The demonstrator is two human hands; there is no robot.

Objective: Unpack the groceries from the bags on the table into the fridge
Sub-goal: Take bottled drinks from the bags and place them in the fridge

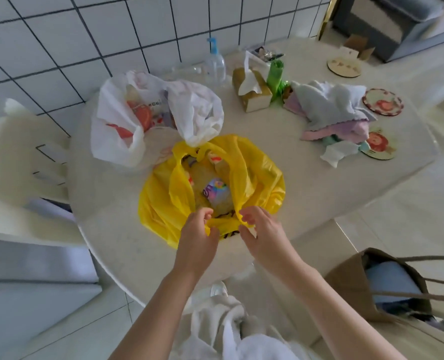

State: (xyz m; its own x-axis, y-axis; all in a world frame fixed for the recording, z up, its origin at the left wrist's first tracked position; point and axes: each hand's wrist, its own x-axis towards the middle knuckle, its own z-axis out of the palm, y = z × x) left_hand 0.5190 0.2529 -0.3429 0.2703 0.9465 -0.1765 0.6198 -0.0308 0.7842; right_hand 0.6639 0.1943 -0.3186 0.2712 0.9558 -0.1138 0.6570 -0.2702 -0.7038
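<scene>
Left hand (198,229) and right hand (258,229) side by side at near rim of crinkled yellow plastic bag (158,203), fingers curled, each pinching rim. Bag sits on near part of round pale stone table (306,183), mouth open; colourful packets (214,189) inside. Beyond, touching it: white plastic bag (111,131), red-printed goods within. Farther: tissue box (252,92), clear pump bottle (215,63).

Most of what lies in my yellow bag (163,203) hides under its folds. The white bag (111,141) shows only blurred red packaging. The brown tote (351,287) runs off the right edge.
</scene>
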